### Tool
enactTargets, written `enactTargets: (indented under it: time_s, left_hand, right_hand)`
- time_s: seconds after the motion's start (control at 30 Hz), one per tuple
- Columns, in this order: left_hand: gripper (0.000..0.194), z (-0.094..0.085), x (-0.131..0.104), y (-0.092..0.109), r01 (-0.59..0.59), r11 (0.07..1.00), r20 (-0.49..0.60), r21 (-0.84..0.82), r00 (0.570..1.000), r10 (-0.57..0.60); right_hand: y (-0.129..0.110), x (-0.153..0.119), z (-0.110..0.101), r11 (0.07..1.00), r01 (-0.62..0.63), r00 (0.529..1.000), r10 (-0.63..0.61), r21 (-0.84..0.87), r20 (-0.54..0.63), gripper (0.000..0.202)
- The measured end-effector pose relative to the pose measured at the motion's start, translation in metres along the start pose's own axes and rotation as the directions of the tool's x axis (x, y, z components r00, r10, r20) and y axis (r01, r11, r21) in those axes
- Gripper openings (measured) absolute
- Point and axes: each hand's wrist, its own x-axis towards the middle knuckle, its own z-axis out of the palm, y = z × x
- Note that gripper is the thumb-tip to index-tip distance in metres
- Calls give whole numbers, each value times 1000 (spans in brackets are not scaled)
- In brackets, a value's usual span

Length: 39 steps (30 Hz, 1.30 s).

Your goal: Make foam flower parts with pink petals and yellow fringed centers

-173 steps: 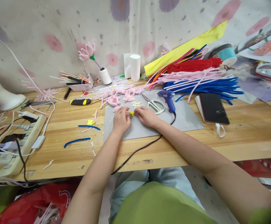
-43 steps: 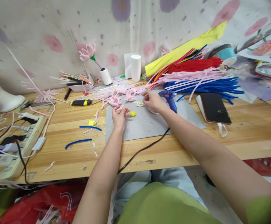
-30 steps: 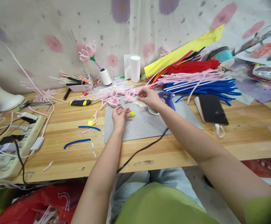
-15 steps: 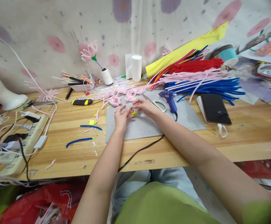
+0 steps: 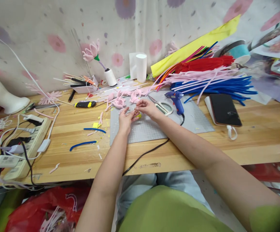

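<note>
Over the grey cutting mat (image 5: 152,132), my left hand (image 5: 126,120) and my right hand (image 5: 146,108) meet at the fingertips. Both are closed in a pinch on something too small to make out. A small yellow piece (image 5: 139,115) shows beside the left fingers. Pink fuzzy petal shapes (image 5: 119,102) lie just beyond my hands. Scissors with pale handles (image 5: 165,109) rest right of my right hand, and a blue glue gun (image 5: 176,101) lies past them.
A black cable (image 5: 146,154) crosses the table's front. Bundles of blue (image 5: 236,88), pink and red stems lie at the back right, near a black phone (image 5: 224,109). A power strip (image 5: 29,148) stands left. A utility knife (image 5: 85,104) and a pink flower (image 5: 91,51) are at the back left.
The view has shifted slightly. The fingers have moved a little against each other; both hands stay together over the mat.
</note>
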Motion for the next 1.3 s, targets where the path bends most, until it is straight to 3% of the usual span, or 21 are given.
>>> enactTargets:
  time_s: [0.2,0.5,0.7,0.87,0.97,1.07,1.2,1.3]
  left_hand:
    - [75,2,1,-1,8,1000,-12,23,1000,-7]
    - [91,2,2,-1,-50,997,-4,60,999,51]
    - [91,4,4,0,-34,998,-14,45,999,35]
    - [84,5,7,1,-22,1000,-41,-4,999,22]
    - [75,2,8,4,-18,999,-29,-42,999,17]
    - [63,-2,9,9,-23,997,-34,-80,999,20]
    - [52,-7,10,14,-23,994,-24,-103,999,21]
    - [48,-8,9,16,-16,994,-1,-106,1000,16]
  right_hand:
    - [4,-1,3,997,-42,999,44,60,-32,32]
    - [-1,-6,2,934,-233,971,237,271,18,33]
    - [-6,-6,4,849,-382,924,365,365,116,28]
    - [-12,-7,8,808,-416,909,380,417,172,23]
    - [-16,-9,6,858,-360,933,330,367,143,17]
    - [-17,-10,-1,965,-196,980,189,174,54,22]
    - [-12,-10,-6,997,-31,979,45,-74,199,48]
    - [-4,-8,0,971,77,975,-25,-226,222,51]
